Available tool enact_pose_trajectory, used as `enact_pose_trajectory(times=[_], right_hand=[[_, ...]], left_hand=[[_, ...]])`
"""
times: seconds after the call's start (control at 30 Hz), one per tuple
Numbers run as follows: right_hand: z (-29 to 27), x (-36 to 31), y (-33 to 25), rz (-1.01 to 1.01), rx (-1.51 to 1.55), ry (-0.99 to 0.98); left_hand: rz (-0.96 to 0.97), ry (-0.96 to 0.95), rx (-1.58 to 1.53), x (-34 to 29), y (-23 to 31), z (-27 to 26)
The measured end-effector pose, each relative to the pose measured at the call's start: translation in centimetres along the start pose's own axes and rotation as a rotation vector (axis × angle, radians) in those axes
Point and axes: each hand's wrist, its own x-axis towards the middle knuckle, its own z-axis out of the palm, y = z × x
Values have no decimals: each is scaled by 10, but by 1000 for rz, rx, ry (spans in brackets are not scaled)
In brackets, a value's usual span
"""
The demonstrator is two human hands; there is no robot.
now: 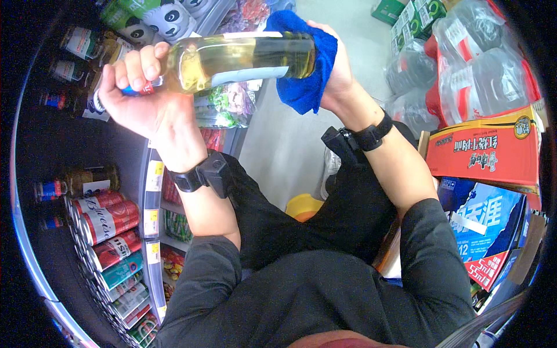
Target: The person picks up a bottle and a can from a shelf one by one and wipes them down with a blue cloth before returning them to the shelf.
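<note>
1. Closest in: dark sleeves and two forearms rising from the lower edge, a black wrist strap [206, 174] on the left and another on the right.
2. Left hand [139, 93] closed tight round the neck end of a clear glass bottle [243, 58], fingers wrapped over the cap end.
3. Right hand [333, 69] cupped behind a blue cloth [307, 64], pressing it against the bottle's base; fingers mostly hidden by the cloth.
4. Bottle held level in the air between both hands, above the shelf edge, filled with pale yellow liquid.
5. Likely heavy for its size, stiff, breakable and slick on bare glass; neck and cloth-covered base look the surest places to grip.
6. Left and below: shelves [152, 191] of lying cans [110, 223] and dark bottles, close enough to knock.
7. Right: cardboard boxes [487, 151] stacked near the elbow, shrink-wrapped water bottles [470, 69] beyond.
8. Farther: bare grey floor [342, 17] between shelf and stacks.
</note>
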Motion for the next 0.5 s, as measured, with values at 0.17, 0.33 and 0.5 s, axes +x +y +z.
enact_pose_trajectory(times=[0.17, 0.33, 0.5], right_hand=[[5, -7, -2, 38, -7, 82], [5, -2, 2, 42, -107, 115], [15, 5, -10, -47, -130, 286]], left_hand=[[-74, 148, -106, 0, -6, -13], [-139, 269, -174, 1, -1, -25], [-10, -66, -44, 5, 20, -25]])
